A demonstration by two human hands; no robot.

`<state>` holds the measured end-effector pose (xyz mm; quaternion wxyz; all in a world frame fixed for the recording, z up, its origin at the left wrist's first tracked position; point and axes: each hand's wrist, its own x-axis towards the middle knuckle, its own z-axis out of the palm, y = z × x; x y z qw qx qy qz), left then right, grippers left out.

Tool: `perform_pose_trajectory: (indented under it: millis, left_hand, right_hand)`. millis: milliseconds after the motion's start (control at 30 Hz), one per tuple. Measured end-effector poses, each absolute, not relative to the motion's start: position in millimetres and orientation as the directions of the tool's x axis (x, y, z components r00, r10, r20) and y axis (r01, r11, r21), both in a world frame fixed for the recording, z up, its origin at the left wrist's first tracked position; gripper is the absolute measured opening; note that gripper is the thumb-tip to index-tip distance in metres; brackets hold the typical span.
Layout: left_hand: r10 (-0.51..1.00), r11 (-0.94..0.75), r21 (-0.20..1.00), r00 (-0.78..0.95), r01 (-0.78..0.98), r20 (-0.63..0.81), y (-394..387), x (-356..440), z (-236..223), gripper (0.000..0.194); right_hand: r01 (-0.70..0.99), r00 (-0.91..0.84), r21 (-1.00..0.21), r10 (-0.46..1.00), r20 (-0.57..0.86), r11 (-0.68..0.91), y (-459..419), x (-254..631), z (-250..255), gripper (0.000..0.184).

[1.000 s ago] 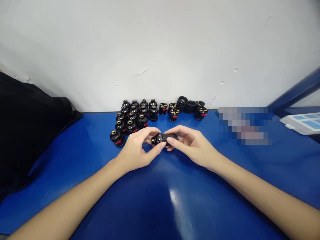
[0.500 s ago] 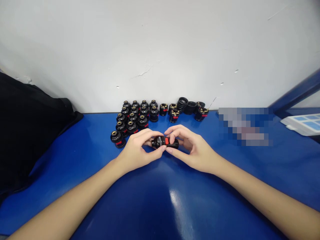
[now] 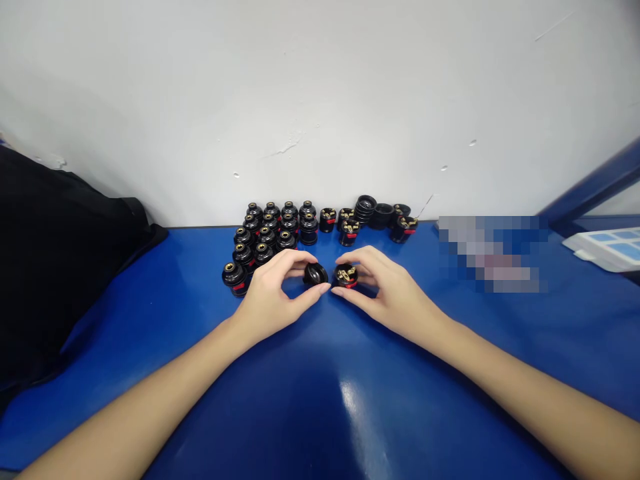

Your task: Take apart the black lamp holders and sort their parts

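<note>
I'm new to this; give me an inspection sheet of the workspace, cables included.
Surface: glossy blue tabletop, light reflecting off it.
Parts: capped black fittings stand grouped; open fittings with brass contacts stand to their right.
Grip: left hand holds a black cap, right hand an open black base; the pieces are apart.
Clutter: black cloth at left, white-and-blue item at right.
Cables: nothing clearly seen.
Surroundings: scuffed pale wall; a patch at right is pixelated.

I count fourteen capped black round sockets with brass-coloured tops, six open black round bases with gold-coloured metal contacts, including one in my right hand, one black rounded cap in my left hand, one ribbed black cylinder and one plain black ring
</note>
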<state>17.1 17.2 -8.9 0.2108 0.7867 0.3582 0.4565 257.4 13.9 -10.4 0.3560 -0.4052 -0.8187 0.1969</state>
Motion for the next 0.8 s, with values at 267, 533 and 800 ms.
perform_pose_trajectory:
  millis: [267, 533, 800]
  left_hand:
    - [0.741, -0.662, 0.609, 0.265, 0.436, 0.616, 17.4, 17.1, -6.6, 0.026]
    - [0.729, -0.662, 0.576, 0.235, 0.479, 0.642, 16.9, 17.5, -6.4, 0.025]
    - [0.720, -0.666, 0.550, 0.241, 0.504, 0.651, 17.2, 17.1, -6.8, 0.033]
  right_hand:
    - [0.592, -0.540, -0.336, 0.670, 0.509, 0.732, 8.7, 264.0, 8.9, 0.024]
    - [0.643, -0.527, -0.202, 0.618, 0.583, 0.739, 16.9, 266.7, 2.2, 0.020]
    - [0.732, -0.550, -0.051, 0.634, 0.543, 0.679, 10.7, 258.9, -2.3, 0.042]
